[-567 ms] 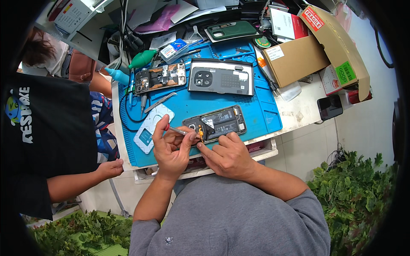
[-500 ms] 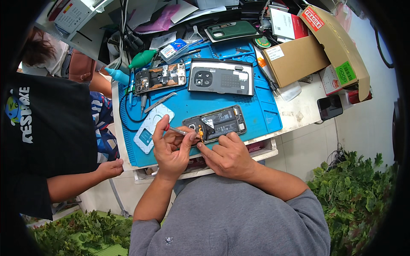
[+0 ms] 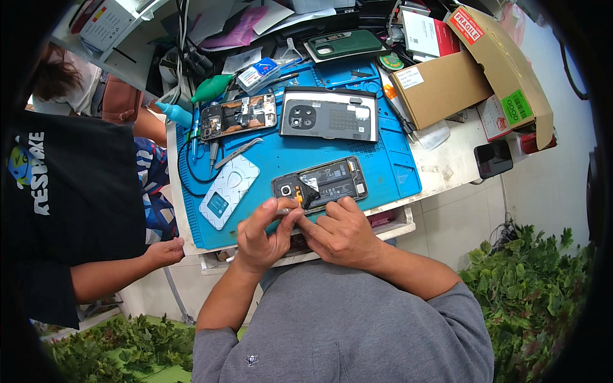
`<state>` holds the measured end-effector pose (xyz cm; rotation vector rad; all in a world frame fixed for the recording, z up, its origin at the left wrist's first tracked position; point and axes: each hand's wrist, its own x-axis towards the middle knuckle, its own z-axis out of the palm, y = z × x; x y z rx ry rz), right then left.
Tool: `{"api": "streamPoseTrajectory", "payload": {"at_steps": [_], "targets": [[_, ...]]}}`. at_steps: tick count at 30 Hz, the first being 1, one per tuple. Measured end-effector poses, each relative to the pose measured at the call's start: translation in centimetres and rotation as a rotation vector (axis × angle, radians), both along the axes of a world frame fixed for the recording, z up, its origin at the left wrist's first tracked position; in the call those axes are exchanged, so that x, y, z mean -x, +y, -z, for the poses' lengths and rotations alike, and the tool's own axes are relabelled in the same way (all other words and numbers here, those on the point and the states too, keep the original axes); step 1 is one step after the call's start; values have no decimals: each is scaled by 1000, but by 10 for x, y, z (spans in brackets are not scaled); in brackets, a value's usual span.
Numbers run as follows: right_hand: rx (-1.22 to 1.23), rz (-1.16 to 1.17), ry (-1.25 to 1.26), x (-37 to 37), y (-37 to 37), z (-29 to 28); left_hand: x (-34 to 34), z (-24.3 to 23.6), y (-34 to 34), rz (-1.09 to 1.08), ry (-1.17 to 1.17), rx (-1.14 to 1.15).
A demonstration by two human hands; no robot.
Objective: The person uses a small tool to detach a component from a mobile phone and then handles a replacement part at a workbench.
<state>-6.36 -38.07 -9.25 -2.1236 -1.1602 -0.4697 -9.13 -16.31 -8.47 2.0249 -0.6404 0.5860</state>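
Observation:
An opened phone (image 3: 335, 190), its back off and black battery bared, lies on the blue mat close to me. A black flap and an orange flex cable (image 3: 298, 196) show near its camera end. My left hand (image 3: 263, 235) pinches a slim metal screwdriver (image 3: 283, 211) between thumb and fingers, at the phone's near left corner; its tip is hidden. My right hand (image 3: 345, 235) is closed, fingers curled against the phone's near edge, with the index fingertip close to the left fingertips. Whatever its fingers hold is hidden.
Behind the phone lie a detached back panel (image 3: 329, 115), another opened phone (image 3: 237, 117) and tweezers (image 3: 239, 152). Left of it is a white patterned card (image 3: 230, 191). Cardboard boxes (image 3: 440, 89) stand at the right. Another person's hand (image 3: 165, 253) hangs by the table's left edge.
My left hand has tilted and dropped slightly, and the screwdriver's red end no longer shows. My right hand and the phone have hardly moved.

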Motion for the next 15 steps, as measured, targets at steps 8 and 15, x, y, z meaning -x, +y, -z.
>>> {"api": "streamPoseTrajectory", "payload": {"at_steps": [8, 15], "targets": [[16, -7, -1, 0, -2, -4, 0, 1, -3, -2, -35, 6], [-13, 1, -13, 0, 0, 0, 1, 0, -2, -4, -34, -20]]}}
